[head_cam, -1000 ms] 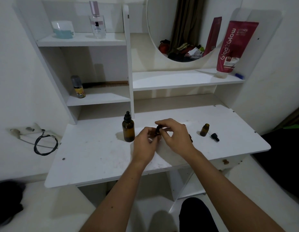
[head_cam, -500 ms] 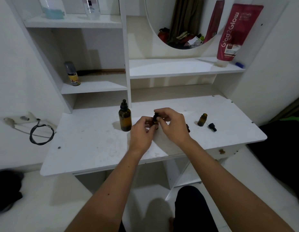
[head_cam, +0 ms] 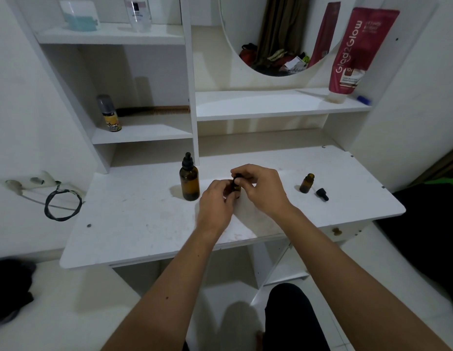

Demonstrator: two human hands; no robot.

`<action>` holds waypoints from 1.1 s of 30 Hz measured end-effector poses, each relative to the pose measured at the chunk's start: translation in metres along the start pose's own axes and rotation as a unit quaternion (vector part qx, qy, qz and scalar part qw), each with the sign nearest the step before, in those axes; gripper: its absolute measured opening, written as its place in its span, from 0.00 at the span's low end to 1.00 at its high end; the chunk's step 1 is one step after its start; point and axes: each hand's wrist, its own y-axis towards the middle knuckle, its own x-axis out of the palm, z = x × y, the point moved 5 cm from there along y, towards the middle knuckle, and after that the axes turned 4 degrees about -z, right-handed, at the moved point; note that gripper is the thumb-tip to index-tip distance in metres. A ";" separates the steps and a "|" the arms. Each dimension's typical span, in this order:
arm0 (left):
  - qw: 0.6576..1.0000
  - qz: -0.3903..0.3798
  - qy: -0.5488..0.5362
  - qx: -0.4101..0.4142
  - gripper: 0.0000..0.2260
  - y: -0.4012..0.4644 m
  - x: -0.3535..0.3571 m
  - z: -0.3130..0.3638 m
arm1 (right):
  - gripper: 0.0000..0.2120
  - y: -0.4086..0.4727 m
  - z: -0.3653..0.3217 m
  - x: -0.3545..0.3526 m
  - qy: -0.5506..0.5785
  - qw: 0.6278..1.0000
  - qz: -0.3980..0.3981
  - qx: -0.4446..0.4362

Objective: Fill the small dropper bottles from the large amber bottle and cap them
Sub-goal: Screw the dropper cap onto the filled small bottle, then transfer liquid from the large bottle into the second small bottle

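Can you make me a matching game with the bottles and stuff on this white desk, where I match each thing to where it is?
Things:
1. large amber bottle
2. open small bottle
3. loose dropper cap
4. red tube

Places:
A. lying on its side on the desk, far right
B. leaning on the shelf beside the mirror
C. standing capped, just left of the left hand
D. standing with no cap, right of the right hand

Pairs: 1-C, 2-D, 3-A, 4-B
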 end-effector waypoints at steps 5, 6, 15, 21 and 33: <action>1.000 0.003 0.011 -0.002 0.08 0.000 -0.001 0.002 | 0.10 -0.006 -0.003 0.003 -0.003 0.999 0.045 -0.003; 1.000 0.003 0.012 -0.002 0.08 -0.001 -0.001 0.002 | 0.10 -0.006 -0.004 0.004 -0.007 0.998 0.055 -0.003; 1.000 0.006 -0.006 -0.004 0.10 -0.004 -0.003 0.003 | 0.14 -0.009 -0.009 0.007 -0.013 0.998 0.058 -0.001; 0.999 0.008 -0.034 -0.009 0.13 -0.011 -0.006 0.003 | 0.15 -0.013 -0.016 0.002 0.010 0.997 0.075 -0.006; 0.980 0.131 -0.128 -0.074 0.14 -0.047 -0.074 -0.015 | 0.14 0.012 -0.067 0.017 0.033 0.995 0.068 -0.063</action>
